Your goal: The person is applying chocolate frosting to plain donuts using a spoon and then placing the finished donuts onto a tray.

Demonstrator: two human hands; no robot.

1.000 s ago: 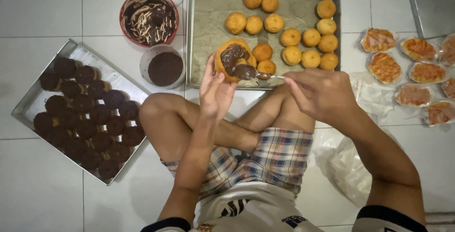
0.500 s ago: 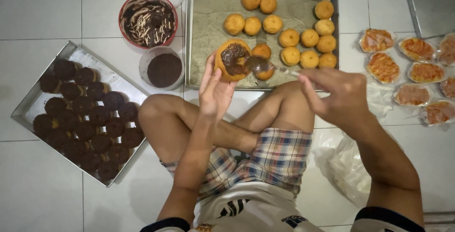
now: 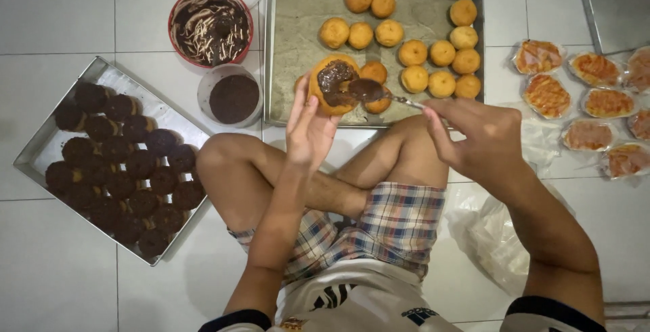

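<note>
My left hand (image 3: 308, 125) holds up a round golden bun (image 3: 323, 99) whose top is partly covered in dark chocolate spread (image 3: 335, 76). My right hand (image 3: 477, 135) grips the handle of a spoon (image 3: 379, 93); its chocolate-coated bowl touches the right side of the bun's top. Both hands hover over the near edge of a metal tray (image 3: 291, 68) lined with paper and holding several plain buns (image 3: 433, 54). I sit cross-legged on white floor tiles.
A second metal tray (image 3: 47, 146) at the left holds several chocolate-coated buns. A red bowl of chocolate spread (image 3: 210, 26) and a clear cup of chocolate sprinkles (image 3: 233, 98) stand between the trays. Wrapped pastries (image 3: 589, 101) lie at the right, a plastic bag (image 3: 484, 237) beside my knee.
The spoon drew away to the right of the bun and has come back onto its top. My left hand kept the bun nearly still.
</note>
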